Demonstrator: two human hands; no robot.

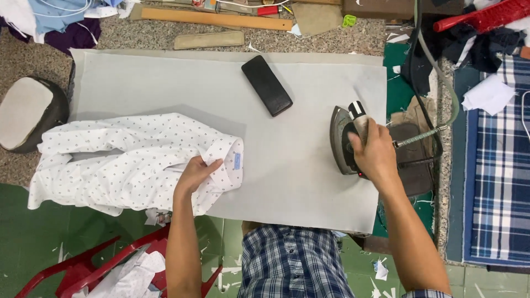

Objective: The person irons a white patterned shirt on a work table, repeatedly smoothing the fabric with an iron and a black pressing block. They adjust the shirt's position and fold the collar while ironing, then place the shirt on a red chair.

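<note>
A white shirt [110,160] with small dark dots lies bunched on the left of a grey ironing pad [298,116]. My left hand [194,174] pinches the shirt's collar edge near a small blue label. My right hand [374,152] grips the handle of a dark metal iron [339,138], which rests flat on the pad's right side. A grey hose runs from the iron off to the right.
A flat black block [266,85] lies on the pad's upper middle. A round padded press form [25,113] sits at far left. Wooden rulers [215,19] and scraps lie along the back. Plaid cloth [497,165] is at right, a red plastic chair [99,265] below.
</note>
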